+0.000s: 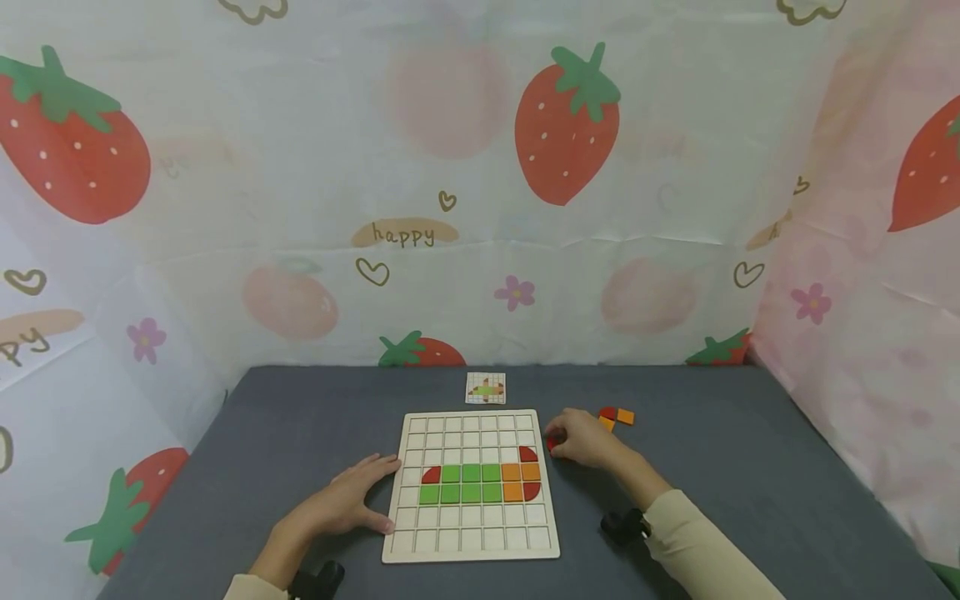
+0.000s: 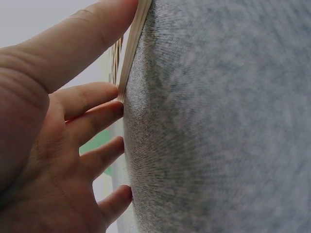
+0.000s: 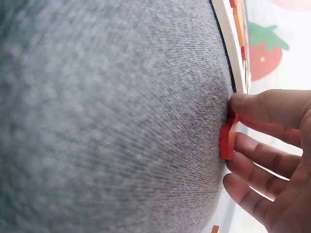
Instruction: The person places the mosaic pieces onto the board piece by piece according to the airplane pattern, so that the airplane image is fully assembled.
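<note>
A pale wooden grid board (image 1: 468,533) lies on the table, carrying green squares (image 1: 471,483), orange squares (image 1: 521,482) and red rounded-corner tiles (image 1: 530,491). My left hand (image 1: 341,497) is spread along the board's left side, thumb and fingertips at its edge, as the board edge (image 2: 132,53) in the left wrist view also shows. Just off the board's right edge, my right hand (image 1: 588,439) pinches a red tile (image 3: 228,140) low over the table, thumb on one side and fingers on the other. Part of that tile is hidden by the fingers.
A small pattern card (image 1: 486,388) lies behind the board. Beyond my right hand are loose orange squares (image 1: 626,417) and a red tile (image 1: 607,412). A strawberry-print cloth (image 1: 480,325) hangs behind and beside the grey table (image 1: 315,417).
</note>
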Available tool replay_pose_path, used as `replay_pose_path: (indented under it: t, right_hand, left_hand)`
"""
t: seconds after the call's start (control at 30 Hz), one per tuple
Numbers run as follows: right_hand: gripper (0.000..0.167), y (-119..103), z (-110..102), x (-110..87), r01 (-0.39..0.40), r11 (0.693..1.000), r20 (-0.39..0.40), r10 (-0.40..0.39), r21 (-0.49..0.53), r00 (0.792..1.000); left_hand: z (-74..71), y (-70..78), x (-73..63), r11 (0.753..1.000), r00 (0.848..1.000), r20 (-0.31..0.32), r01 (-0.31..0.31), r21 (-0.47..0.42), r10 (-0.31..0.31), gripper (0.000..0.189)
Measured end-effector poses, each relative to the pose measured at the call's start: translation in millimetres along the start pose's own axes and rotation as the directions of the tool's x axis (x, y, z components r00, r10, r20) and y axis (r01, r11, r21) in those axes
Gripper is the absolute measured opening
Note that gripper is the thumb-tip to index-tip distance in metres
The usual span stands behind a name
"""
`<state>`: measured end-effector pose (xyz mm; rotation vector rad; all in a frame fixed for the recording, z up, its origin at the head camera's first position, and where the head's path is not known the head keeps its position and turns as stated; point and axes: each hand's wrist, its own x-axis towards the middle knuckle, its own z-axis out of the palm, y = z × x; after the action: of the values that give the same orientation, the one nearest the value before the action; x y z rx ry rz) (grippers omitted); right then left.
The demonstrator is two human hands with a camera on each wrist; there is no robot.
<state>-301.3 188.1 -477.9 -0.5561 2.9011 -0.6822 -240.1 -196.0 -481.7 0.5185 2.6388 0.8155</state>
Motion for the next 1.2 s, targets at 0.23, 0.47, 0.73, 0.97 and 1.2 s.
replay_pose_path:
  t: [0.23,0.47,0.73,0.97,1.2]
  right_hand:
    - [0.022,0.1,1.4,-0.3,-0.016,1.0,0.001,0.016,-0.011,1.0]
    - [0.022,0.0,0.8,-2.2,0.022,0.999,-0.031,-0.024,-0.048,0.999]
    - [0.016,-2.9,1.4,-1.4,0.017,0.999,-0.053,-0.019,-0.04,0.998]
    - [0.013,-1.6,2.2,4.9,0.0,0.999,-0.056,-0.002,-0.046,0.998]
    - [0.013,0.8,1.5,8.9,0.028,0.999,-0.058,-0.031,-0.043,0.998]
  left_hand:
    - [-0.6,0.3,-0.5,1.0,1.0,0.002,0.0,0.005,0.0,0.097]
    - [-0.8,0.3,-0.7,1.0,1.0,0.005,0.001,0.006,-0.001,0.097]
    - [-0.6,-1.0,-0.6,1.0,1.0,0.004,0.003,0.002,-0.003,0.098]
    - [-1.5,-0.3,-0.1,1.0,1.0,0.01,0.002,-0.003,-0.002,0.097]
    - [-1.4,0.7,-0.4,1.0,1.0,0.006,0.012,-0.004,-0.012,0.096]
